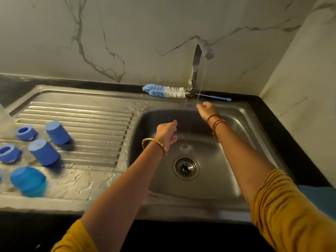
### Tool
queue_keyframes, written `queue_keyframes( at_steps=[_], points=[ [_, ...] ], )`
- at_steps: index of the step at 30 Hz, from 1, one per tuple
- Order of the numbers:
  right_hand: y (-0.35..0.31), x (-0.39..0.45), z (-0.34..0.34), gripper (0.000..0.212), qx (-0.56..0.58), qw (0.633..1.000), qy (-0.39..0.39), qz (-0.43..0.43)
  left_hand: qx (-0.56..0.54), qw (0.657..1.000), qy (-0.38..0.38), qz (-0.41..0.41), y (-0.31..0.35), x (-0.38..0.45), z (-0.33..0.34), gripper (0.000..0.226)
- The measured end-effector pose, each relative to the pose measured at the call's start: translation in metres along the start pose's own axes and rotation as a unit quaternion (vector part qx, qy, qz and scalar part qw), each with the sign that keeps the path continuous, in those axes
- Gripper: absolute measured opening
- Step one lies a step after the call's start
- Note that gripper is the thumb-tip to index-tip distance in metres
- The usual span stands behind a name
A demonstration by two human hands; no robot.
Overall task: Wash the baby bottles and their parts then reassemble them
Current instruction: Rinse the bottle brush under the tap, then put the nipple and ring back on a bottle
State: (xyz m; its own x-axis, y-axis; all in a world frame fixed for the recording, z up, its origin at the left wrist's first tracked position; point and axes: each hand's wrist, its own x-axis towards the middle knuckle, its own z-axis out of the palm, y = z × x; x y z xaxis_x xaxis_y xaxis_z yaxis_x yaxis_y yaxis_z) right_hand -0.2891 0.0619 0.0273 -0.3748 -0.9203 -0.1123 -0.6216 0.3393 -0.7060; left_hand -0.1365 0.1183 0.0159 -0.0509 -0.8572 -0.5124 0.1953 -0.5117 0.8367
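Several blue bottle parts stand on the wet steel drainboard [91,113] at the left: two caps [57,132] [44,152], two screw rings [25,132] [8,153] and a translucent blue piece [29,180], blurred. A blue-and-white bottle brush [164,91] lies on the ledge behind the basin, beside the tap [197,68]. A thin stream of water falls from the tap into the sink basin [214,179]. My left hand [168,132] hangs over the basin, fingers loosely curled, holding nothing. My right hand [207,109] reaches toward the stream at the basin's back rim, also empty.
A drain strainer [186,167] sits in the basin floor. A marble wall rises behind, and a side wall [300,88] closes the right. A black counter [283,135] borders the sink. Water pools on the drainboard's front.
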Motion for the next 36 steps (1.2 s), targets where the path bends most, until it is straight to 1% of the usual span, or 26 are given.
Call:
queue_keyframes(
  at_steps=[2, 4, 6, 9, 11, 13, 15, 17, 19, 20, 21, 23, 24, 25, 26, 27, 28, 29, 30, 31, 32, 33, 34, 35, 36],
  points=[
    [-0.013, 0.031, 0.008, 0.050, -0.051, 0.998, 0.034, -0.034, 0.013, 1.000, -0.004, 0.003, 0.005, 0.022, 0.009, 0.016],
    [-0.023, 0.057, 0.015, 0.056, -0.099, 0.992, 0.073, -0.042, 0.022, 1.000, -0.006, 0.001, 0.005, 0.042, 0.018, 0.023],
    [-0.030, 0.073, 0.022, 0.060, -0.162, 0.981, 0.093, -0.053, 0.025, 0.999, -0.018, -0.015, 0.002, 0.052, 0.025, 0.030],
    [-0.035, 0.092, 0.030, 0.057, -0.186, 0.972, 0.127, -0.071, 0.031, 0.998, -0.034, -0.034, -0.002, 0.062, 0.031, 0.034],
    [-0.035, 0.099, 0.030, 0.052, -0.197, 0.967, 0.152, -0.064, 0.035, 0.998, -0.036, -0.038, -0.003, 0.066, 0.031, 0.035],
    [-0.034, 0.104, 0.027, 0.052, -0.201, 0.967, 0.144, -0.052, 0.036, 0.998, -0.031, -0.043, -0.001, 0.067, 0.029, 0.035],
    [-0.034, 0.106, 0.025, 0.053, -0.174, 0.976, 0.125, -0.038, 0.034, 0.998, -0.029, -0.046, -0.001, 0.068, 0.027, 0.036],
    [-0.033, 0.108, 0.023, 0.054, -0.116, 0.989, 0.096, -0.013, 0.031, 0.998, -0.024, -0.053, -0.002, 0.070, 0.026, 0.035],
    [-0.033, 0.108, 0.022, 0.055, -0.043, 0.997, 0.059, 0.010, 0.025, 0.998, -0.021, -0.055, -0.003, 0.071, 0.025, 0.031],
    [-0.032, 0.108, 0.022, 0.055, 0.014, 0.999, 0.038, 0.024, 0.021, 0.998, -0.018, -0.057, -0.003, 0.072, 0.026, 0.028],
    [-0.032, 0.104, 0.021, 0.054, 0.073, 0.996, 0.007, 0.049, 0.015, 0.998, -0.016, -0.059, -0.005, 0.073, 0.026, 0.024],
    [-0.026, 0.092, 0.018, 0.050, 0.138, 0.981, -0.096, 0.099, 0.011, 0.998, -0.019, -0.064, -0.008, 0.073, 0.028, 0.010],
    [-0.022, 0.085, 0.015, 0.045, 0.129, 0.972, -0.160, 0.116, 0.012, 0.998, -0.018, -0.063, -0.009, 0.071, 0.030, 0.008],
    [-0.017, 0.077, 0.010, 0.040, 0.098, 0.964, -0.215, 0.124, 0.016, 0.998, -0.020, -0.056, -0.010, 0.071, 0.030, 0.014],
    [-0.013, 0.069, 0.005, 0.034, 0.063, 0.959, -0.249, 0.121, 0.022, 0.998, -0.028, -0.043, -0.010, 0.070, 0.030, 0.021],
    [-0.009, 0.064, -0.001, 0.025, 0.058, 0.963, -0.246, 0.100, 0.031, 0.998, -0.040, -0.023, -0.007, 0.068, 0.030, 0.025],
    [-0.004, 0.061, -0.006, 0.014, 0.079, 0.977, -0.192, 0.054, 0.041, 0.998, -0.046, -0.002, -0.003, 0.067, 0.029, 0.027],
    [0.000, 0.053, -0.013, 0.003, 0.115, 0.986, -0.119, -0.002, 0.048, 0.998, -0.045, 0.021, 0.000, 0.066, 0.027, 0.025],
    [0.005, 0.045, -0.014, 0.020, 0.144, 0.987, 0.000, -0.066, 0.056, 0.997, -0.039, 0.047, 0.003, 0.063, 0.027, 0.023],
    [0.010, 0.032, -0.014, 0.034, 0.158, 0.972, 0.129, -0.113, 0.065, 0.995, -0.024, 0.076, 0.003, 0.060, 0.025, 0.022],
    [0.022, 0.022, -0.012, 0.042, 0.125, 0.962, 0.203, -0.135, 0.088, 0.991, 0.006, 0.100, -0.002, 0.055, 0.024, 0.019],
    [0.028, 0.010, -0.008, 0.044, 0.089, 0.957, 0.224, -0.161, 0.129, 0.983, 0.039, 0.124, -0.009, 0.053, 0.020, 0.015],
    [0.035, -0.001, -0.003, 0.039, 0.057, 0.973, 0.158, -0.157, 0.193, 0.971, 0.057, 0.131, -0.018, 0.049, 0.017, 0.013],
    [0.042, -0.011, 0.001, 0.026, -0.001, 0.992, 0.012, -0.125, 0.263, 0.957, 0.039, 0.116, -0.026, 0.043, 0.015, 0.015],
    [0.050, -0.017, 0.003, 0.013, -0.036, 0.990, -0.110, -0.077, 0.313, 0.946, -0.004, 0.087, -0.035, 0.040, 0.012, 0.018]
  ],
)
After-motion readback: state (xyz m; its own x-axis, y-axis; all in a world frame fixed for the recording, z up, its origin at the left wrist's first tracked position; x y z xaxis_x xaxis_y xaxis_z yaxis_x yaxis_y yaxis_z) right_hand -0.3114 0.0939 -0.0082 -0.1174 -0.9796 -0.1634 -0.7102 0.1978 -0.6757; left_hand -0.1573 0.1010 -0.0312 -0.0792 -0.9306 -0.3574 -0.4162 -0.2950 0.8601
